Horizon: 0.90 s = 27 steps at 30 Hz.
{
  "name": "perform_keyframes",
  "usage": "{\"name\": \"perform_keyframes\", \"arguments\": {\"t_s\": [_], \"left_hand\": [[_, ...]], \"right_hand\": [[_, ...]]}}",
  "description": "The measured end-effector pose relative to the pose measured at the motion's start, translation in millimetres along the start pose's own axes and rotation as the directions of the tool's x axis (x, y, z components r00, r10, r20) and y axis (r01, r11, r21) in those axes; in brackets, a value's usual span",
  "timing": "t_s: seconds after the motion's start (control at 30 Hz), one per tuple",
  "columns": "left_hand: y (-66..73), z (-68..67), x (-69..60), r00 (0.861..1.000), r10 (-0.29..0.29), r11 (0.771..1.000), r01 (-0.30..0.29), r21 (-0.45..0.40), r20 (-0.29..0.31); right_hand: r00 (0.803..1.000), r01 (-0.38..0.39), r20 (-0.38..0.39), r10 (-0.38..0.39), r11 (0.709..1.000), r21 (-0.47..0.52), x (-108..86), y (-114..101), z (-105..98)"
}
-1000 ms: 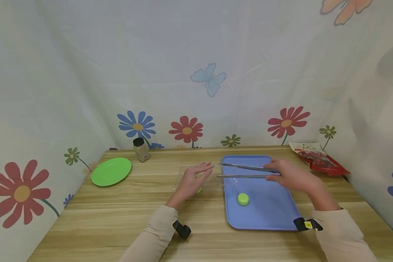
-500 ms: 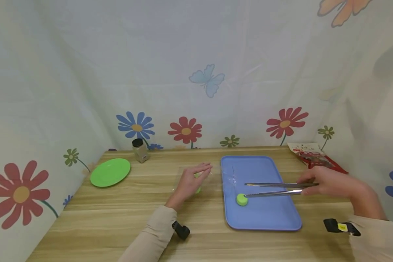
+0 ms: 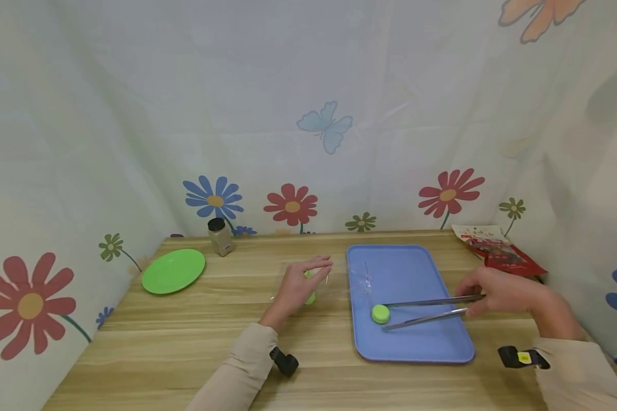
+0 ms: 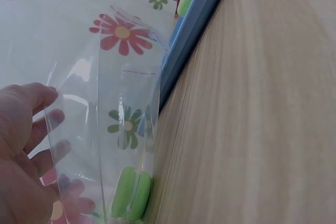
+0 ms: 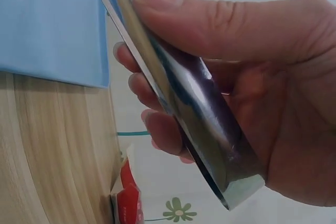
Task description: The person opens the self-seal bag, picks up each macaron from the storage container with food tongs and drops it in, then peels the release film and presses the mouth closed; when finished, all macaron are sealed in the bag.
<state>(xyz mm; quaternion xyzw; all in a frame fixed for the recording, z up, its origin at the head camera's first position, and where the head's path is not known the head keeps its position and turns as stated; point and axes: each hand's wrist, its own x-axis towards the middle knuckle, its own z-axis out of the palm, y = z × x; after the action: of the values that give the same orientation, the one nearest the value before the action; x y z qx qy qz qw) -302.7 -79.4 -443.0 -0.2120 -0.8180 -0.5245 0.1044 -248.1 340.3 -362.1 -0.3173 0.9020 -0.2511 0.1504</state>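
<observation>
My right hand (image 3: 504,294) grips metal tongs (image 5: 205,114), thumb on one side and fingers on the other. Their arms are spread on the blue tray (image 3: 411,350), the tips at the upper right and lower right of a green macaron (image 3: 380,314). Whether the tips touch it, I cannot tell. Left of the tray, my left hand (image 3: 298,282) holds the edge of a clear plastic bag (image 4: 79,129), whose mouth faces the tray. Another green macaron (image 4: 132,195) lies inside the bag, partly hidden by the hand in the head view.
A green plate (image 3: 173,271) is at the table's left, with a black-capped jar (image 3: 220,237) behind it. The red and white food packet (image 3: 501,251) lies at the back right. Flowered curtain (image 3: 308,114) encloses the wooden table (image 3: 185,331).
The tongs have come from beside the bag's mouth to the right and nearer me, down to the macaron on the tray. My left hand has stayed nearly still with the bag.
</observation>
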Motion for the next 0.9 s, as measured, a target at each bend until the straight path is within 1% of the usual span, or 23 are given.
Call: {"name": "perform_keyframes", "arguments": {"t_s": [0.07, 0.2, 0.3, 0.4, 0.63, 0.8, 0.9], "left_hand": [[0.4, 0.0, 0.0, 1.000, -0.007, 1.000, 0.007, 0.006, 0.004], [-0.9, 0.6, 0.6, 1.000, 0.002, 1.000, -0.002, 0.025, 0.005], [-1.8, 1.0, 1.2, 1.000, 0.020, 1.000, -0.020, 0.018, 0.002], [-0.7, 0.9, 1.3, 1.000, 0.027, 1.000, -0.027, 0.001, 0.000], [2.8, 0.9, 0.5, 1.000, -0.003, 1.000, 0.003, 0.014, 0.002], [2.8, 0.9, 0.0, 1.000, 0.007, 1.000, -0.007, 0.006, 0.007], [2.1, 1.0, 0.1, 1.000, 0.013, 1.000, -0.013, -0.013, 0.003]], "right_hand": [[1.000, -0.011, 0.004, 0.011, 1.000, 0.010, 1.3, 0.2, 1.0], [0.999, -0.033, -0.001, 0.033, 0.999, 0.003, 3.9, -0.7, 1.8], [0.999, -0.036, -0.009, 0.036, 0.999, -0.016, 4.4, -1.4, 1.7], [0.999, -0.035, -0.016, 0.034, 0.999, -0.028, 4.5, -1.6, 1.4], [0.999, -0.031, -0.029, 0.030, 0.999, -0.033, 4.8, -1.8, 2.2], [0.999, -0.022, -0.040, 0.020, 0.998, -0.051, 1.7, -1.2, 0.2], [0.997, -0.026, -0.068, 0.020, 0.996, -0.088, -4.1, 0.2, -4.4]]}}
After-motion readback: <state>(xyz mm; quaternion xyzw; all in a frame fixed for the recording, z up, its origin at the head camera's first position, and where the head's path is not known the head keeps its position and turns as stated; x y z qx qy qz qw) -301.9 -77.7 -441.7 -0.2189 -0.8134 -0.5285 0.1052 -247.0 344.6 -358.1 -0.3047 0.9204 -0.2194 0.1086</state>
